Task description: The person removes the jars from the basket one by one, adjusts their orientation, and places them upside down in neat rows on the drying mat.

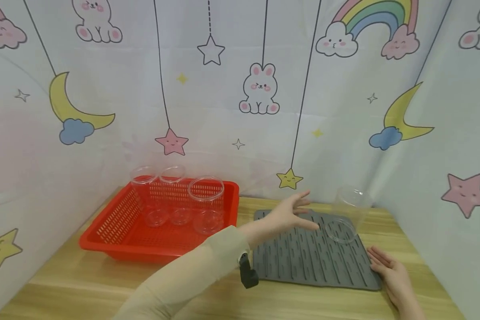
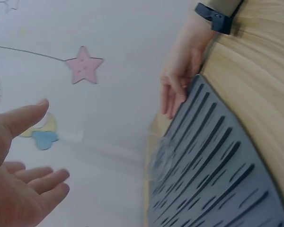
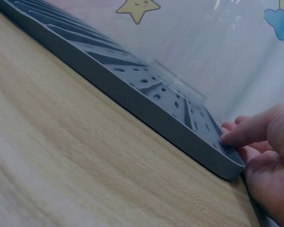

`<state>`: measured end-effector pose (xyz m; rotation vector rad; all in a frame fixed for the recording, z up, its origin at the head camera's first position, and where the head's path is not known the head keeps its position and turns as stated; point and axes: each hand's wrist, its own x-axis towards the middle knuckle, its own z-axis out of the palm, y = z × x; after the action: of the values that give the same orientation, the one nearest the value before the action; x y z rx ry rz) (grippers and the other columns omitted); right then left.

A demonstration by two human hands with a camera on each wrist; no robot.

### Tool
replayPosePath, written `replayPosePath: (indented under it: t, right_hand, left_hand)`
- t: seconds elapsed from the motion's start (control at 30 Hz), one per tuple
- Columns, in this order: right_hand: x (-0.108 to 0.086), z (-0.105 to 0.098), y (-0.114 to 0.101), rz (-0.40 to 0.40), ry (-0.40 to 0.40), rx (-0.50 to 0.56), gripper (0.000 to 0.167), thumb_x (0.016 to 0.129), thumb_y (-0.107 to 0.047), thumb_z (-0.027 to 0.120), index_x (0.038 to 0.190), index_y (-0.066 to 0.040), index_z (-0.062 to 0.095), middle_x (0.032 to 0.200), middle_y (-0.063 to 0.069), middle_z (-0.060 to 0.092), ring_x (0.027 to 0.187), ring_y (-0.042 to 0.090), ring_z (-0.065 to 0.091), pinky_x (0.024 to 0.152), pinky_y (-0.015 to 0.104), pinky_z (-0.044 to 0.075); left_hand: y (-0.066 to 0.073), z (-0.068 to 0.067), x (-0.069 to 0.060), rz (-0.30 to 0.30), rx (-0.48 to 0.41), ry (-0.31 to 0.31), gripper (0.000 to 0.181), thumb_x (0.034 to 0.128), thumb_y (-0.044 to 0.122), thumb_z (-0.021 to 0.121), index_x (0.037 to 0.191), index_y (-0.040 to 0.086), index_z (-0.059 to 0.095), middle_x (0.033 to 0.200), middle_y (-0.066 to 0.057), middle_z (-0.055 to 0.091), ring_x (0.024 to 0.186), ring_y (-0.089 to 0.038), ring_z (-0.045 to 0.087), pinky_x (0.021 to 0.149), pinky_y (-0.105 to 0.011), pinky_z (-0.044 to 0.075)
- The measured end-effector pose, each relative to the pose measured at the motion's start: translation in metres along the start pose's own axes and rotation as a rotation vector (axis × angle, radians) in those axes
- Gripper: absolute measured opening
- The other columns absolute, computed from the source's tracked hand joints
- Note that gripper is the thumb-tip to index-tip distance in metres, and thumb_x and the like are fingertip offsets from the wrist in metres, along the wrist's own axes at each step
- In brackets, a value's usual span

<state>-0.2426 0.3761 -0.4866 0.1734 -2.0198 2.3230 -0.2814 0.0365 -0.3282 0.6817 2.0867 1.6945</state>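
A clear cup (image 1: 349,211) stands upright on the back right part of a grey ribbed mat (image 1: 304,260). To the cup's left, my left hand (image 1: 286,220) is raised over the mat with thumb and fingers spread, holding nothing; the left wrist view also shows this hand (image 2: 21,175) apart from the mat. At the mat's right edge, near the front corner, rests my right hand (image 1: 391,274). In the right wrist view that hand (image 3: 267,146) touches the mat's corner (image 3: 199,146), with one digit on top and others beside the edge.
A red plastic basket (image 1: 144,254) stands on the left of the wooden table (image 1: 208,295), with three clear cups upright inside, one of them here (image 1: 208,206). Patterned white fabric (image 1: 224,106) hangs behind and at both sides.
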Motion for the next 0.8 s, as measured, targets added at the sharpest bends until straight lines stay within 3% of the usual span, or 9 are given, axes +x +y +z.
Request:
replayPosePath:
  t: [0.07, 0.2, 0.33, 0.47, 0.63, 0.73, 0.8]
  right_hand:
    - [-0.002, 0.000, 0.001, -0.022, -0.013, 0.017, 0.057, 0.089, 0.018, 0.049, 0.103, -0.035, 0.063, 0.104, -0.023, 0.068, 0.097, -0.009, 0.064, 0.082, 0.008, 0.051]
    - [-0.003, 0.000, 0.001, -0.060, -0.029, 0.045, 0.059, 0.090, 0.020, 0.047, 0.104, -0.034, 0.066, 0.105, -0.020, 0.069, 0.098, -0.008, 0.064, 0.082, 0.008, 0.051]
    - [-0.003, 0.001, 0.002, -0.034, -0.020, 0.037, 0.058, 0.090, 0.020, 0.047, 0.103, -0.034, 0.065, 0.105, -0.021, 0.069, 0.098, -0.009, 0.064, 0.081, 0.007, 0.051]
    - [-0.003, 0.002, 0.001, 0.006, 0.004, 0.002, 0.054, 0.090, 0.017, 0.050, 0.102, -0.034, 0.062, 0.103, -0.023, 0.068, 0.097, -0.010, 0.063, 0.081, 0.007, 0.050]
    - [-0.003, 0.003, -0.001, 0.026, 0.022, -0.018, 0.049, 0.090, 0.017, 0.051, 0.107, -0.028, 0.059, 0.102, -0.025, 0.067, 0.096, -0.011, 0.063, 0.082, 0.007, 0.050]
    - [-0.003, 0.003, -0.002, 0.041, 0.037, -0.046, 0.055, 0.090, 0.017, 0.050, 0.136, -0.012, 0.047, 0.102, -0.026, 0.066, 0.096, -0.012, 0.062, 0.082, 0.007, 0.050]
    - [-0.003, 0.003, -0.002, 0.050, 0.044, -0.079, 0.063, 0.090, 0.017, 0.050, 0.147, 0.006, 0.026, 0.102, -0.028, 0.065, 0.096, -0.013, 0.061, 0.082, 0.006, 0.050]
  left_hand:
    - [0.006, -0.013, -0.011, 0.043, -0.021, -0.014, 0.081, 0.0865, 0.007, 0.073, 0.153, 0.025, 0.032, 0.152, -0.004, 0.045, 0.136, -0.022, 0.048, 0.106, -0.040, 0.047]
    - [0.015, -0.039, -0.032, 0.137, 0.044, -0.011, 0.065, 0.0876, 0.007, 0.071, 0.146, 0.018, 0.046, 0.141, -0.007, 0.057, 0.127, -0.022, 0.057, 0.102, -0.034, 0.050]
    - [0.016, -0.066, -0.054, 0.211, 0.093, 0.073, 0.051, 0.0879, 0.010, 0.071, 0.136, 0.016, 0.056, 0.130, -0.005, 0.065, 0.117, -0.019, 0.062, 0.097, -0.033, 0.052]
    - [0.011, -0.094, -0.075, 0.290, 0.117, 0.290, 0.042, 0.0873, 0.011, 0.072, 0.128, 0.010, 0.061, 0.125, -0.007, 0.067, 0.114, -0.023, 0.063, 0.096, -0.036, 0.053]
    - [-0.002, -0.130, -0.103, 0.304, 0.124, 0.637, 0.038, 0.0873, 0.017, 0.074, 0.122, 0.006, 0.063, 0.121, -0.006, 0.067, 0.106, -0.020, 0.065, 0.088, -0.027, 0.056]
    - [-0.008, -0.153, -0.118, 0.304, 0.096, 0.831, 0.032, 0.0871, 0.017, 0.074, 0.114, 0.004, 0.064, 0.117, -0.003, 0.068, 0.096, -0.016, 0.065, 0.082, -0.019, 0.055]
    - [-0.012, -0.168, -0.126, 0.302, 0.069, 0.951, 0.024, 0.0867, 0.014, 0.074, 0.107, 0.006, 0.065, 0.112, 0.002, 0.068, 0.091, -0.014, 0.064, 0.079, -0.017, 0.054]
